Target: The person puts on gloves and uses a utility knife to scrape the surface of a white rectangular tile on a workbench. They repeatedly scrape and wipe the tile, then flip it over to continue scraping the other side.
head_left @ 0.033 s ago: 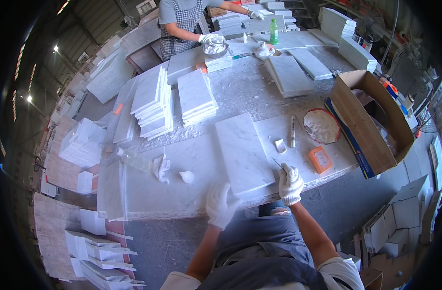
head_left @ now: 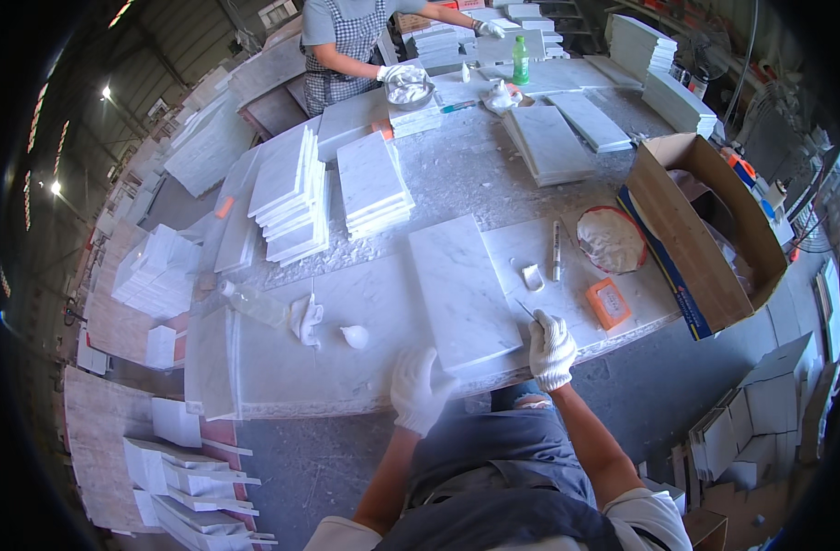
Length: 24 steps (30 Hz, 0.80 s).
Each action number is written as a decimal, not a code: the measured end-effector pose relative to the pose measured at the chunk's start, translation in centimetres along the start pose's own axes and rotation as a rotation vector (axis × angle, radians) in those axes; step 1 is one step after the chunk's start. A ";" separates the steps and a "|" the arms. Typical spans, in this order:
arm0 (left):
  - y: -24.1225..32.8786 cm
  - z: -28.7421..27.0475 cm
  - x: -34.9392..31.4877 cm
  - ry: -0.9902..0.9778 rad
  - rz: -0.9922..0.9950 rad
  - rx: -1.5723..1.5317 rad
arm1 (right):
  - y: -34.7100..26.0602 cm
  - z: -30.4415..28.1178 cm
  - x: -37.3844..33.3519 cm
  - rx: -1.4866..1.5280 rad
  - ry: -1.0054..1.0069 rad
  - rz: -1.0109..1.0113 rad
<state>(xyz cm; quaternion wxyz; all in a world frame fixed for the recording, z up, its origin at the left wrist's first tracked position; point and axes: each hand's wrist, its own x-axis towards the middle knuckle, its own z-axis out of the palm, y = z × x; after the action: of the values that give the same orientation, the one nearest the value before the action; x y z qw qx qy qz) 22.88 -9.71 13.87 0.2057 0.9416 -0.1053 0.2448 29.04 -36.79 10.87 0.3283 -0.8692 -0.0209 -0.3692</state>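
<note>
A white marble slab (head_left: 464, 292) with faint grey veins lies flat by the table's near edge. My left hand (head_left: 420, 390), in a white knit glove, is at its near left corner, fingers stretched out and thumb apart, with nothing seen in it. My right hand (head_left: 553, 349), gloved too, is closed around a thin, pointed tool (head_left: 525, 307) beside the slab's right edge; its exact kind is too small to make out. Near that hand lie a small white scrap (head_left: 532, 277), a marker pen (head_left: 557, 252), an orange block (head_left: 608, 304) and a red-rimmed round dish of white paste (head_left: 611, 241).
An open cardboard box (head_left: 705, 234) stands at the table's right edge. Slab stacks (head_left: 291, 197) fill the far left. A clear bottle (head_left: 255, 306), a crumpled cloth (head_left: 306, 320) and a white lump (head_left: 354, 336) lie to the left. Across the table, a co-worker (head_left: 347, 50) handles a bowl.
My hands, the slab and the pointed tool have not moved. Across the table, a slab near the co-worker's outstretched hand shows more of its face.
</note>
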 end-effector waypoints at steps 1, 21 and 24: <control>0.0 0.1 0.0 0.002 0.004 0.003 | 0.0 0.0 0.0 0.003 0.006 -0.003; 1.1 -1.0 -1.0 0.011 -0.145 -0.108 | -5.1 -3.1 -2.2 0.699 -0.200 0.646; 2.6 -1.5 -1.2 -0.009 -0.231 -0.264 | -8.6 -4.9 -2.6 0.829 -0.391 0.597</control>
<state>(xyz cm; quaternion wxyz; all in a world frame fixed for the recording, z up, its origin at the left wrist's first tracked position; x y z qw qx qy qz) 20.46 -11.26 15.33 0.3539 0.9133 -0.0285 0.1995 21.65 -32.36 16.46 0.7240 -0.6875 0.0223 -0.0523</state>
